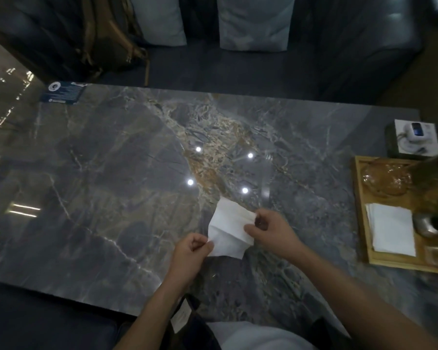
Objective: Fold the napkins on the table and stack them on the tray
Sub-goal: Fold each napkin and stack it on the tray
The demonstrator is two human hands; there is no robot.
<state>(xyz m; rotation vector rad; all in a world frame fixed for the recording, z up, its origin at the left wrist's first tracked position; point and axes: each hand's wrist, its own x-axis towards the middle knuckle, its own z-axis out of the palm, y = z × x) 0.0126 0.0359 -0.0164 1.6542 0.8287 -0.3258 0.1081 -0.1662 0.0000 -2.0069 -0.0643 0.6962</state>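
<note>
Nearest the camera, 2 bare forearms reach out over the near edge of the dark marble table. The left hand is curled closed, its fingertips pinching the near-left corner of a white napkin. The right hand is likewise closed around the napkin's right edge — thumb and fingers nipped together on the paper. The napkin is partly folded and creased, held between the 2 hands just above or on the tabletop; which, I cannot tell. To the right, well apart from the hands, a wooden tray sits at the table's right end, carrying a stack of folded napkins beside a small metal vase. Beyond the tray stands a white box; across the table — at its far-left corner — lies a blue card.
</note>
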